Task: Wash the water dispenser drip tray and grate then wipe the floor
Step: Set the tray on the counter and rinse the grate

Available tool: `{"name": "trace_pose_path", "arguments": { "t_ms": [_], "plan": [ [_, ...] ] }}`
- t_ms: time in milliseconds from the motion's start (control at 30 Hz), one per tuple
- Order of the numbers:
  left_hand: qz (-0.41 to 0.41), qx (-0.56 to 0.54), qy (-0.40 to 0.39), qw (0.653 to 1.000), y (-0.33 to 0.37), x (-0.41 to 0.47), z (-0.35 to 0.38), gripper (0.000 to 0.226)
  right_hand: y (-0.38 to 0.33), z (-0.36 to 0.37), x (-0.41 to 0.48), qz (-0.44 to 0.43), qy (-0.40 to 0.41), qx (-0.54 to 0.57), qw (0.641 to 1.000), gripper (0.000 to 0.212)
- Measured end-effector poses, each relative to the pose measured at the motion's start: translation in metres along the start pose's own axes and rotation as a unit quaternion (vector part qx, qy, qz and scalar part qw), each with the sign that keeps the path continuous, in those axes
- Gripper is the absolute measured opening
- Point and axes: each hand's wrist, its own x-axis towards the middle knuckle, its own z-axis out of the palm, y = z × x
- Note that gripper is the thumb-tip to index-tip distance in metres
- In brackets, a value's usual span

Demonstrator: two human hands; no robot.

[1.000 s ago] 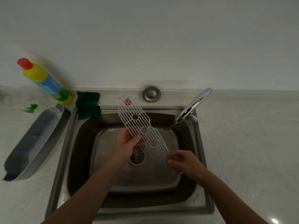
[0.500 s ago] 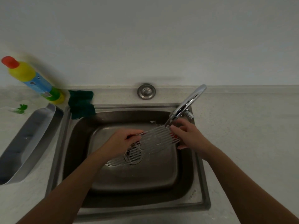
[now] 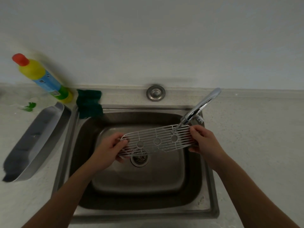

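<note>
The white slotted grate (image 3: 158, 139) with three round holes is held flat over the steel sink (image 3: 65, 153), above the drain. My left hand (image 3: 108, 152) grips its left end and my right hand (image 3: 204, 142) grips its right end. Water runs from the chrome tap (image 3: 199, 107) onto the grate's right part. The long grey drip tray (image 3: 36, 142) lies on the counter left of the sink, apart from both hands.
A yellow detergent bottle (image 3: 42, 78) with a red cap stands at the back left. A dark green sponge cloth (image 3: 89, 103) hangs over the sink's back-left corner. A round steel fitting (image 3: 155, 92) sits behind the sink. Light counter extends right.
The grate went from tilted upright to lying flat across the sink. My right hand moved from its lower end up to the end under the tap, and water now falls on it.
</note>
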Motion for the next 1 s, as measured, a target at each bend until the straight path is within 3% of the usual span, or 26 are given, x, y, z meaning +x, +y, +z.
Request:
{"name": "trace_pose_path", "arguments": {
  "t_ms": [267, 433, 567, 700, 1000],
  "plan": [
    [-0.02, -0.043, 0.045, 0.998, 0.0, -0.016, -0.003, 0.019, 0.005, 0.002, 0.012, 0.045, 0.016, 0.044, 0.998, 0.023],
    [-0.055, -0.128, 0.056, 0.989, -0.005, -0.019, -0.001, 0.025, 0.019, 0.002, 0.033, 0.025, 0.053, -0.12, 0.991, 0.02],
    [-0.067, -0.153, 0.05, 0.985, -0.013, -0.018, 0.0, 0.025, 0.026, -0.002, 0.045, -0.022, 0.052, -0.267, 0.962, 0.028],
    [-0.069, -0.089, 0.064, 0.992, -0.022, -0.018, -0.007, 0.024, 0.027, -0.005, 0.061, -0.064, 0.092, -0.321, 0.94, 0.022],
    [-0.058, 0.161, 0.113, 0.979, -0.016, -0.027, -0.015, 0.014, -0.007, -0.009, 0.09, -0.005, 0.154, -0.301, 0.941, 0.028]
  ]
}}
